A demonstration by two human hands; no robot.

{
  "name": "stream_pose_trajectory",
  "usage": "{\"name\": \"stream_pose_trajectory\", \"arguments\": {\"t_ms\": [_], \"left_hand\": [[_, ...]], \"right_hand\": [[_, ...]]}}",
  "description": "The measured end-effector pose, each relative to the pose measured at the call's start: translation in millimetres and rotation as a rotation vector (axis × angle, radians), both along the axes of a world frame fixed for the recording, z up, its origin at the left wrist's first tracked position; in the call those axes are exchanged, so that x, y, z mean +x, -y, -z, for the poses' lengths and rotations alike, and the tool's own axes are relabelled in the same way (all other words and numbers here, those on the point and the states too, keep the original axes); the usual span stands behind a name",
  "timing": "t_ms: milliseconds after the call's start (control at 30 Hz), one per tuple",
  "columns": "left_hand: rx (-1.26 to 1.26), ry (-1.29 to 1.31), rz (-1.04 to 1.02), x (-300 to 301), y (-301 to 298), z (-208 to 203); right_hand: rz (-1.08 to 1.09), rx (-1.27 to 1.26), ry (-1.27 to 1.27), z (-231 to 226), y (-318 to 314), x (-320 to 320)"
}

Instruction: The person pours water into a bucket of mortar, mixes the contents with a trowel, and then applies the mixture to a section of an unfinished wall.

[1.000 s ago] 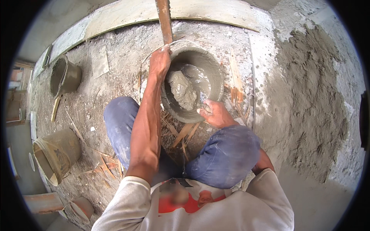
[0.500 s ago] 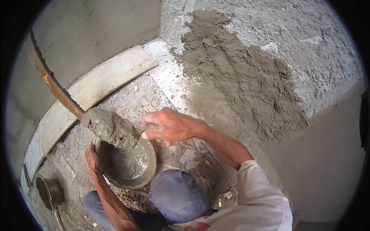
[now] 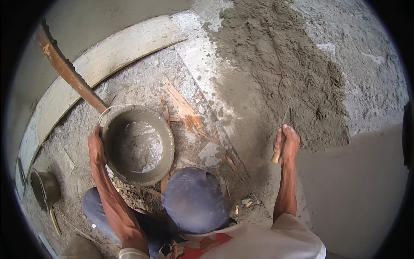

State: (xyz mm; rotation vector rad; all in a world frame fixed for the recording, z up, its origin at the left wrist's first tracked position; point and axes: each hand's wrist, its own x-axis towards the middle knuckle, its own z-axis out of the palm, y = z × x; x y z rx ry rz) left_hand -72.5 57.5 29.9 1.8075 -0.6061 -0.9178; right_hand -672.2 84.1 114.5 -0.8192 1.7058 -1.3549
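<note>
My left hand (image 3: 96, 146) is closed on the left rim of a round, mortar-crusted bucket (image 3: 170, 151). Wet grey mortar (image 3: 140, 144) shines in its bottom, and a thin wire handle loops over the far left rim. Out to the right, my right hand (image 3: 288, 144) is wrapped round the light wooden handle of a trowel (image 3: 288, 110). Its thin blade shows nearly edge-on, pointing away from me over a wide patch of rough, wet mortar (image 3: 280, 56) on the surface ahead. Whether the blade touches that mortar, I cannot tell.
A long brown wooden bar (image 3: 73, 77) slants toward the bucket. Behind it a pale board (image 3: 133, 41) runs along the wall's foot. Splintered wood (image 3: 183, 105) lies right of the bucket. A smaller bucket (image 3: 51, 189) stands far left. Smooth grey plaster (image 3: 345, 185) spreads at right.
My right hand has swung from above the bucket out to the right. The heap of mortar that hung over the bucket is gone from there, and the trowel now shows at the mortar patch.
</note>
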Motion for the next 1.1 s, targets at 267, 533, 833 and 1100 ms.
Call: {"name": "stream_pose_trajectory", "arguments": {"t_ms": [267,533,833,1100], "left_hand": [[0.041,0.265,0.18,-22.9,11.1,-19.7],[0.044,0.224,0.081,-28.1,-0.9,-13.3],[0.068,0.252,0.009,-24.8,7.9,2.8],[0.056,0.205,0.006,1.9,6.8,4.9]], "right_hand": [[-0.99,-0.022,-0.742,96.0,-19.0,198.1],[-1.375,-0.413,-1.429,125.4,47.1,286.8],[-1.724,0.125,-0.882,120.8,9.5,315.1],[-1.587,0.079,-0.637,80.6,3.2,293.3]]}}
